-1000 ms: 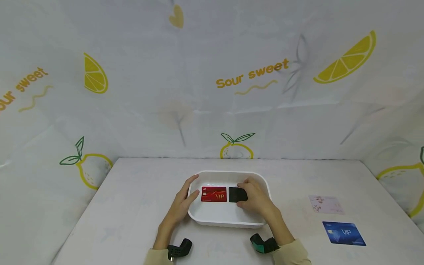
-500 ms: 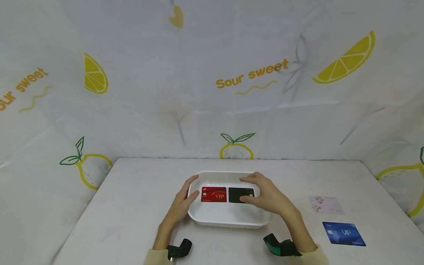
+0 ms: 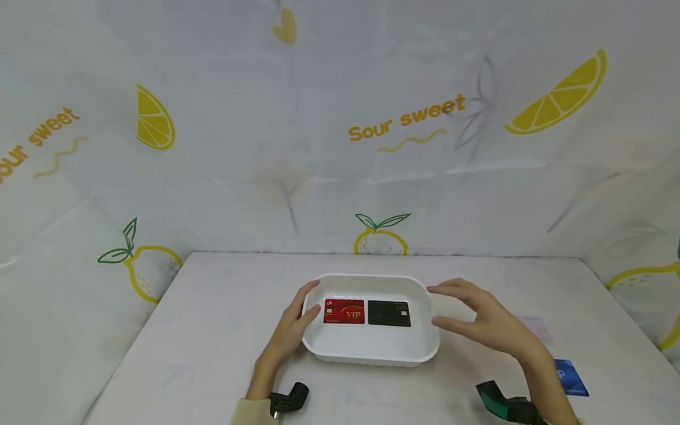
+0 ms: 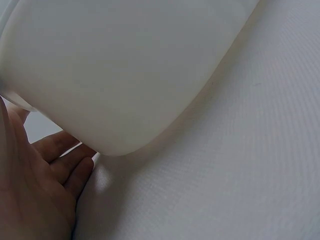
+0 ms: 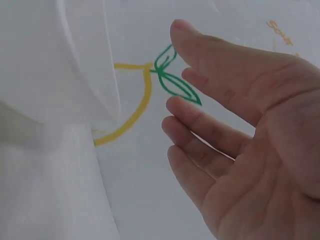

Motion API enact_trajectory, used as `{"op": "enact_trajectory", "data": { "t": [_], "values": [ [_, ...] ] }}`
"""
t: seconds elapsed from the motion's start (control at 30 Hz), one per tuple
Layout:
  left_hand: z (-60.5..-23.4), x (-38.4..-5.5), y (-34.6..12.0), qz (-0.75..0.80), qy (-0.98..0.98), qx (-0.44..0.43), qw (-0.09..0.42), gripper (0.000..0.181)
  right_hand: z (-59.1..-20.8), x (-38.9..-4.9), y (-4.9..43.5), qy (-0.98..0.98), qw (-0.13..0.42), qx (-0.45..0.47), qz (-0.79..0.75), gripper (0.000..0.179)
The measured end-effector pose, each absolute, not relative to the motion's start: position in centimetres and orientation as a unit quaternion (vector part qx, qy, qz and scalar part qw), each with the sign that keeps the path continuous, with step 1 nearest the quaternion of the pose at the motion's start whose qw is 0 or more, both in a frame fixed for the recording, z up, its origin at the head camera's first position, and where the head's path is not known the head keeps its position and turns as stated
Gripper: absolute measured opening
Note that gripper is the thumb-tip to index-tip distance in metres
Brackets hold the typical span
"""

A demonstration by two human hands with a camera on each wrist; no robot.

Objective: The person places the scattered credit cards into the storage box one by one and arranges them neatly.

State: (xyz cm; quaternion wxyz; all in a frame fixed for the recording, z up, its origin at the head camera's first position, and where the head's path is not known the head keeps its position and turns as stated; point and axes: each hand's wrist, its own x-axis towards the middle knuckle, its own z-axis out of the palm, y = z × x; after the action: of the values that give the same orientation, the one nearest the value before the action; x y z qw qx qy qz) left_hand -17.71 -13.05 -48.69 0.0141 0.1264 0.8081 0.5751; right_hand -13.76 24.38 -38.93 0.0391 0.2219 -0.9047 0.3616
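A white tray point(image 3: 366, 348) sits on the table, with a red VIP card point(image 3: 344, 311) and a black VIP card point(image 3: 389, 313) lying side by side in it. My left hand point(image 3: 289, 327) holds the tray's left end, thumb over the rim and fingers along the outside wall. From the left wrist, the tray's wall point(image 4: 130, 75) fills much of the view, with the left fingers point(image 4: 75, 170) against its lower edge. My right hand point(image 3: 489, 321) is at the tray's right rim, fingers and thumb apart. Nothing lies between the right fingers point(image 5: 205, 130).
To the right, a pale pink floral card point(image 3: 538, 328) and a blue VIP card point(image 3: 570, 378) lie on the table point(image 3: 202, 354), both partly covered by the right hand and forearm. Behind the table hangs a white lemon-print cloth point(image 3: 223, 195).
My right hand lets go of the black card, which stays in the tray beside the red one, and moves right past the rim. The left hand keeps its place.
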Motion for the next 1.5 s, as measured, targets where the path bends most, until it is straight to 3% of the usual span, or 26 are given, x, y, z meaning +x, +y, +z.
{"op": "enact_trajectory", "data": {
  "t": [0.83,1.2,1.5],
  "values": [
    [-49.0,-17.7,-13.0,0.575,0.81,0.113,0.017,0.054,-44.8,-13.3,36.6,-0.933,-0.028,0.098,0.345,0.046],
    [-48.7,-17.6,-13.0,0.568,0.816,0.109,0.015,0.054,-46.9,-13.4,39.1,-0.936,-0.031,0.072,0.342,0.049],
    [-48.7,-17.7,-12.9,0.572,0.813,0.111,0.016,0.054,-47.7,-13.8,39.5,-0.94,-0.057,0.045,0.333,0.064]
  ]
}}
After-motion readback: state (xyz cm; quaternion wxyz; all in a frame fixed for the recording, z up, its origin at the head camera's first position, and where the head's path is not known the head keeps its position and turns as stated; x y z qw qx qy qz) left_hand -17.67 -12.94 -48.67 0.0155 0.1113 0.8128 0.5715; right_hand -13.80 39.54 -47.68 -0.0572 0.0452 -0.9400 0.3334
